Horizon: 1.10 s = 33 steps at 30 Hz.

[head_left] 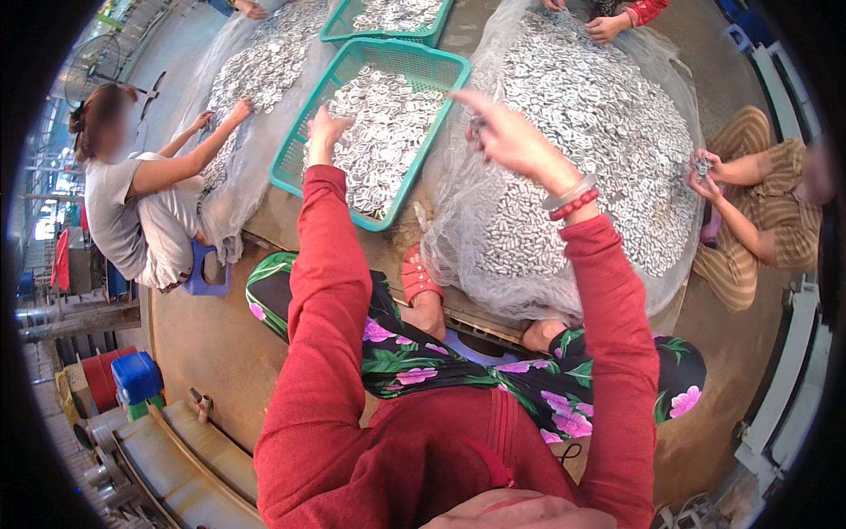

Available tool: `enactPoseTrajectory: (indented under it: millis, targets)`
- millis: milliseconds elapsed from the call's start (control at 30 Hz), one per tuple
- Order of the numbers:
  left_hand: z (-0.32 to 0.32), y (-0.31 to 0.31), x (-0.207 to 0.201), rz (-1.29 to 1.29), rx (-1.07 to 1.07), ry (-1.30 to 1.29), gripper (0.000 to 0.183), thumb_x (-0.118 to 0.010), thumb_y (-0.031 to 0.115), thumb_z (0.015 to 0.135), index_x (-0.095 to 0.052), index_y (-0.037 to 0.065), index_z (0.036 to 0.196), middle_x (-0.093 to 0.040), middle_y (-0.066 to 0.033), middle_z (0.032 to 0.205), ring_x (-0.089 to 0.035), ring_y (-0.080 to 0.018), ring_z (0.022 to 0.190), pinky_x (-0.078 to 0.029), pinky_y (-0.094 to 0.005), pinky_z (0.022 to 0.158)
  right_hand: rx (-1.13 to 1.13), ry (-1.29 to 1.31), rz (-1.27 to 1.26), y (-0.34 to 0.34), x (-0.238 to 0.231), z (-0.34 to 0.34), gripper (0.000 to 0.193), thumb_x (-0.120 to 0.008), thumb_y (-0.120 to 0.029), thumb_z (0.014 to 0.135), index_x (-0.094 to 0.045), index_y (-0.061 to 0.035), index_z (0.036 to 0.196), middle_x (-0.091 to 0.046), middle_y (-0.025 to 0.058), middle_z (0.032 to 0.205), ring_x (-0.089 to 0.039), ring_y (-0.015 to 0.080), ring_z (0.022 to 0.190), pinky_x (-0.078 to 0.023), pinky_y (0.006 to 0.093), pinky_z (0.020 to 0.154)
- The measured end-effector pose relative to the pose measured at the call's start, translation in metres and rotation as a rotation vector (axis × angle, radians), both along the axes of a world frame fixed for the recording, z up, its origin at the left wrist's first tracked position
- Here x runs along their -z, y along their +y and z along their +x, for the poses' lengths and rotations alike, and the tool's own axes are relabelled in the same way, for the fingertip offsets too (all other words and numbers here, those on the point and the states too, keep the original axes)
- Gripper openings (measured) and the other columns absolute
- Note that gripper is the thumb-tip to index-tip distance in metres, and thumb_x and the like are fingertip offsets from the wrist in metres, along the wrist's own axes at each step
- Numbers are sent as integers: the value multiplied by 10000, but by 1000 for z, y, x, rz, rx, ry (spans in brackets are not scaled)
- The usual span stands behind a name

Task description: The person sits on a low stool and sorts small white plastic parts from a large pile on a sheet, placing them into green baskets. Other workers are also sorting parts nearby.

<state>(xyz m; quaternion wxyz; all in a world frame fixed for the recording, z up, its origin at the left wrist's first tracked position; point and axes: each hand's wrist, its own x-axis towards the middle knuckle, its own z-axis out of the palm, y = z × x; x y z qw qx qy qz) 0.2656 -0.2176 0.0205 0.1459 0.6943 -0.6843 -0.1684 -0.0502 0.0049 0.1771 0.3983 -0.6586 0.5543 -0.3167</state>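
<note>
Small pale metal pieces [379, 167], many of them ring- or link-shaped, fill a green plastic basket [287, 160] in front of me. My left hand [326, 134] is over the left part of this basket, thumb and a finger apart; no piece shows in it. My right hand [511, 134] hovers between the basket and a big heap of small silvery metal pieces [590, 132]. Its index finger stretches toward the basket's right rim while the other fingers curl around a few small dark-grey metal pieces [477, 125]. The heap lies on a translucent mesh sheet [458, 256].
Behind stands another filled green basket [432, 33]. Left, a seated person [132, 189] reaches into a second heap [264, 66]. Right, a seated person [749, 203] holds small pieces. Another person's hand [606, 28] touches the heap's far edge. A blue container [137, 377] stands lower left.
</note>
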Motion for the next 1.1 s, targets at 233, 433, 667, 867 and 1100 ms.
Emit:
enactPoseTrajectory:
  millis: [233,433,667,867,1100]
  targets:
    - [-220,149,-105,934,321,1937,611,-305,518,913,-398,-2,1220,-410,-230,1210,-478,-339,1079,-485,-444,822,4,591,-550,-19,-16,-35,420,-531,-114,775,-522,-141,1194,-600,166,1043,-477,340,1117,-386,438,934]
    - [-195,98,-79,1139,119,2336,485,-315,430,939,-499,-12,1018,-475,-101,763,-406,-172,606,-389,-247,526,-128,737,-604,10,-78,-91,510,-558,-256,848,-402,-129,1316,-416,125,1316,-377,274,1228,-291,378,1025]
    - [-106,43,-41,-306,76,816,520,-528,399,842,-465,6,1176,-540,-143,1046,-518,-235,945,-408,-344,843,134,549,-175,96,-89,-209,451,-496,-239,900,-405,-56,1302,-451,128,1287,-404,248,1210,-309,333,997]
    - [-292,212,25,1212,604,1103,309,-480,339,902,-588,49,904,-579,-51,723,-559,-140,624,-461,-286,586,260,249,4,99,8,-247,435,-491,-233,908,-417,-42,1292,-441,107,1309,-388,213,1221,-296,310,1003]
    - [-276,110,222,836,-189,1483,259,-433,271,891,-436,156,659,-349,51,508,-298,-84,381,-226,-233,334,130,193,9,70,28,-209,421,-484,-238,902,-439,-46,1274,-498,129,1241,-447,279,1154,-313,354,993]
